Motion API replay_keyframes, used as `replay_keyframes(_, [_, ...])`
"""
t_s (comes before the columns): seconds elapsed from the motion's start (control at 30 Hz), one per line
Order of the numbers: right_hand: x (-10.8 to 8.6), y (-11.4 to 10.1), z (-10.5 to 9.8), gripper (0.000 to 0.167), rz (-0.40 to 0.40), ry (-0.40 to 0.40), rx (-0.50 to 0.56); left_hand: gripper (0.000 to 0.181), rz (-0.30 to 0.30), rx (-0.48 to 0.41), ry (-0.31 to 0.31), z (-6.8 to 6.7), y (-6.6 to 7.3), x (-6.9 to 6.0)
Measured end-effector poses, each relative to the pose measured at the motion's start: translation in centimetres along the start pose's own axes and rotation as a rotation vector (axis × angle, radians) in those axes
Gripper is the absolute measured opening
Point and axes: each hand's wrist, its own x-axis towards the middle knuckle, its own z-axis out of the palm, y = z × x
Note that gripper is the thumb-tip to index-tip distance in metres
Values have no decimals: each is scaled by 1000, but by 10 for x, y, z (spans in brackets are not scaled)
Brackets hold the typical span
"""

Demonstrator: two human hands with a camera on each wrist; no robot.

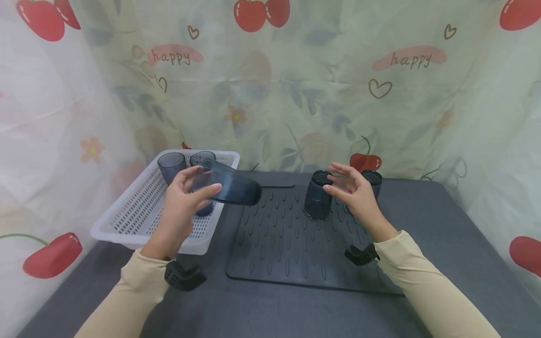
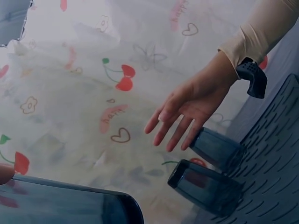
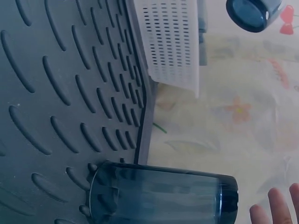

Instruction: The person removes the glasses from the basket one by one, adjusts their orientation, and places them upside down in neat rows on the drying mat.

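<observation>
Left hand (image 1: 182,193) grips a tilted glass (image 1: 236,187) — right hand (image 1: 356,190) loosely spread.

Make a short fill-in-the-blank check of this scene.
1. The left hand holds a glass; the right hand holds ____.
2. The basket's colour is ____.
3. The two glasses on the ridged mat stand upside ____.
4. In the head view, the basket is to the mat's ____.

Missing words: nothing; white; down; left.

The basket (image 1: 107,229) stands left of the mat (image 1: 274,258), with glasses (image 1: 170,165) inside. Two more glasses (image 1: 317,199) stand on the mat, toward its back. The mat lies on the table (image 1: 253,312), before the curtain (image 1: 279,80).
</observation>
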Motion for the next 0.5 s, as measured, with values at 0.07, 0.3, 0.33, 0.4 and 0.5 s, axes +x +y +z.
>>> replay_keyframes(0.07, [-1,0,0,55,4,-7,-5,73,0,-6,-6,2,-2,0])
replay_keyframes(0.3, [-3,4,3,56,-11,-36,-1,69,-18,-21,-16,9,-7,-1])
replay_keyframes(0.33, [-3,4,4,56,-13,-39,1,70,-21,-23,-18,10,-8,-1])
replay_keyframes(0.4, [-3,6,5,58,-18,-48,8,69,-24,-31,-20,11,-10,-1])
replay_keyframes(0.5, [-5,6,8,60,-24,-62,23,69,-24,-40,-24,14,-12,-1])
